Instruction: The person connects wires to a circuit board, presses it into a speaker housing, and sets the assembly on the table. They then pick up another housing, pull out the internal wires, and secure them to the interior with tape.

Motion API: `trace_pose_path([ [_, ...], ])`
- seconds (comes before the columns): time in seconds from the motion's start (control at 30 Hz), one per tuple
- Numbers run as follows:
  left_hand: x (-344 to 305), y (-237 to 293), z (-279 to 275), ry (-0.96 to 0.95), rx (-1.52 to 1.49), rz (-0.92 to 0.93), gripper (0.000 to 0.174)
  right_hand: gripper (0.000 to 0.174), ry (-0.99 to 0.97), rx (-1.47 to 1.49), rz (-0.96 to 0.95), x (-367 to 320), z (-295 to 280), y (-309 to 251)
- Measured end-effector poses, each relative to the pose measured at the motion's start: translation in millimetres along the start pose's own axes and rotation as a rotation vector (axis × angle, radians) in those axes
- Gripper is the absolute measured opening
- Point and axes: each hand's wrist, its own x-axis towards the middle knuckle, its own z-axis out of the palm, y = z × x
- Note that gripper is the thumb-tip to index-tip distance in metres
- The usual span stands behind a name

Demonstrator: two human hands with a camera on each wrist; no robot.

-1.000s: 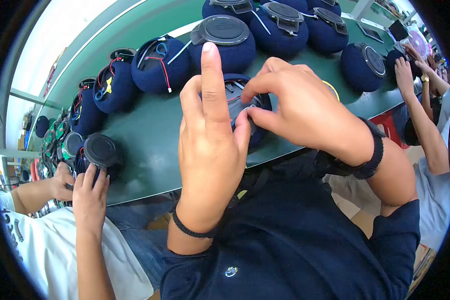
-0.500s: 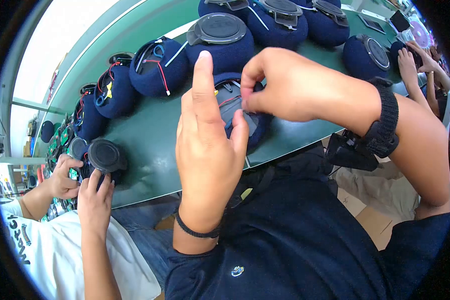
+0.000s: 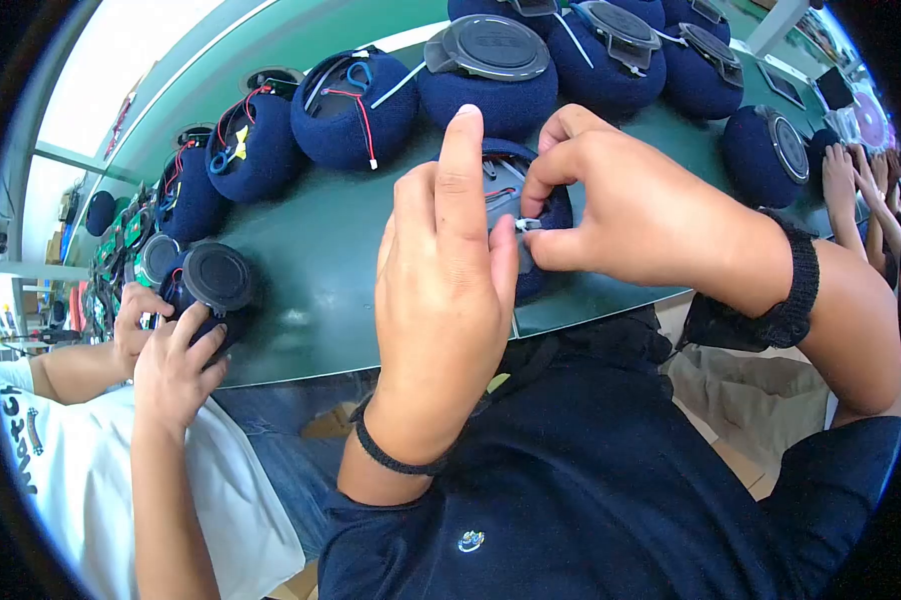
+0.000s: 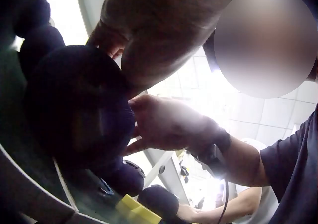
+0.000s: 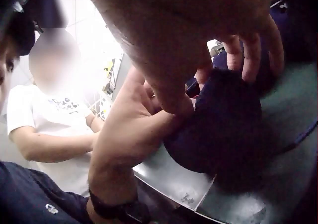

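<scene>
In the head view a dark blue, fabric-covered round speaker housing [image 3: 554, 205] sits at the bench edge, its open top facing up. My left hand [image 3: 441, 265] grips its near-left side, thumb over the opening and index finger standing straight up; the other fingertips are hidden behind it. With thumb and index finger my right hand [image 3: 641, 195] pinches a small white connector [image 3: 527, 226] above the opening, close to the left thumb. Inside the housing runs a red wire [image 3: 501, 192]. Dark in the left wrist view, the housing [image 4: 79, 109] hides most of the fingers' work.
More blue housings stand behind: one with a dark round cap [image 3: 491, 55], one with red wires [image 3: 356, 110]. On the left a person's hands [image 3: 176, 370] work at a capped housing [image 3: 216, 280] on the green bench [image 3: 301, 300]. At the right another housing [image 3: 761, 155] stands near other people's hands.
The right hand has shifted about the opening, and a white connector now shows between its fingertips. The left hand keeps its pose with the index finger raised. The head view has shifted slightly.
</scene>
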Motion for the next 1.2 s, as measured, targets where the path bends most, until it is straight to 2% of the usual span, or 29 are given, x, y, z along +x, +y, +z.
trace_pose_path([
  [0.07,-1,2,-2,-0.047,-0.043,-0.040,0.081,0.023,-0.022,-0.006,0.015,-3,4,-2],
  [0.17,-1,4,-1,-0.027,-0.031,-0.035,0.078,0.024,0.099,0.012,-0.003,-7,14,0],
  [0.3,0,1,2,0.000,-0.034,-0.027,0.075,0.022,0.155,0.044,0.097,-5,21,-5],
  [0.4,1,7,-1,-0.005,-0.002,-0.088,0.074,0.020,0.207,0.090,0.139,-8,23,-11],
  [0.47,5,9,-3,-0.074,0.034,-0.136,0.074,0.018,0.222,0.103,0.158,-6,26,-12],
  [0.57,7,5,1,-0.022,0.147,-0.049,0.077,0.016,0.227,0.071,0.140,-8,32,-5],
  [0.67,5,3,2,-0.024,0.125,-0.054,0.079,0.016,0.272,0.038,0.030,-10,27,-2],
  [0.83,6,9,-3,-0.023,0.075,-0.092,0.083,0.023,0.194,-0.107,-0.199,-17,15,3],
  [0.9,6,8,-4,-0.028,0.067,-0.113,0.086,0.024,0.185,-0.115,-0.215,-21,14,3],
  [0.97,7,6,-6,-0.059,0.001,-0.164,0.088,0.025,0.181,-0.120,-0.222,-20,12,5],
  [1.03,4,2,-11,-0.018,-0.390,-0.212,0.086,0.025,0.164,-0.047,-0.272,-18,10,12],
  [1.1,2,-8,-16,0.072,-0.584,-0.200,0.079,0.024,0.182,-0.027,-0.283,-19,13,17],
  [1.17,2,3,-26,0.026,-0.753,-0.342,0.077,0.024,0.233,-0.033,-0.378,-19,15,22],
  [1.2,1,4,-28,-0.037,-0.690,-0.313,0.076,0.024,0.244,-0.062,-0.397,-18,15,23],
])
